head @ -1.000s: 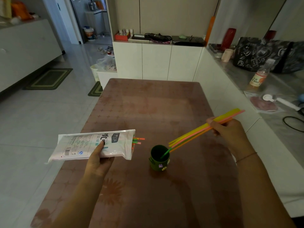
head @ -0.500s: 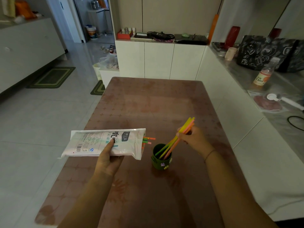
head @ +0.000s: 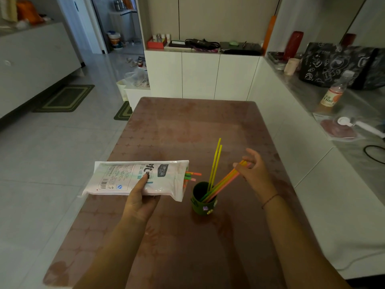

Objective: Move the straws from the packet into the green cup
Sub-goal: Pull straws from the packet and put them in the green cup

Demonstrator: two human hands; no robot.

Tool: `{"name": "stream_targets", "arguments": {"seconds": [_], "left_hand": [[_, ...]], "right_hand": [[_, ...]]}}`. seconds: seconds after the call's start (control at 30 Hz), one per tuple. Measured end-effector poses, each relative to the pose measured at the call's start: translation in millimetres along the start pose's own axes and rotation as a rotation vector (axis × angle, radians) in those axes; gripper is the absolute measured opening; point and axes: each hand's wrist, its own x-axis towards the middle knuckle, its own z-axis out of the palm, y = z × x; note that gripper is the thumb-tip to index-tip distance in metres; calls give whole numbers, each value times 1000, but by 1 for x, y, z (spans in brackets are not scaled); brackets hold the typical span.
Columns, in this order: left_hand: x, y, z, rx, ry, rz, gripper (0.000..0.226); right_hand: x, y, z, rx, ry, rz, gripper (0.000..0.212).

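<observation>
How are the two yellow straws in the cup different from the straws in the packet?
The yellow straws stand almost upright in the green cup; the packet straws lie sideways. The yellow straws show nearly their whole length, while the packet straws show only short tips at the open end of the packet. No hand touches the yellow straws; the left hand holds the packet around the others. Both are thin, bright drinking straws.

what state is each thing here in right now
packet, open at its right end, gripped by the left hand
packet straws, tips poking out
green cup, upright, partly filled
yellow straws, standing in the cup, free
orange and pink straws, leaning in the cup, tops at the right hand, grip unclear
</observation>
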Motion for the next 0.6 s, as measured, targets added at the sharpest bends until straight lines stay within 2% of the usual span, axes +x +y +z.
{"name": "stream_targets", "arguments": {"seconds": [0.13,0.27,0.37,0.5,0.6], "left_hand": [[1,-1,2,-5,4,3,37],[-2,-2,7,-11,-25,3,36],[-5,-3,13,-31,-51,-1,38],[-9,-5,22,-38,-89,5,51],[-11,-6,23,-10,-93,22,55]], "right_hand": [[-5,-13,-4,16,55,-52,57],[-17,-35,-4,16,125,-180,34],[-38,-50,17,138,-37,-156,20],[-66,-50,56,0,-307,-79,19],[-73,-45,72,88,-347,-27,15]]}}
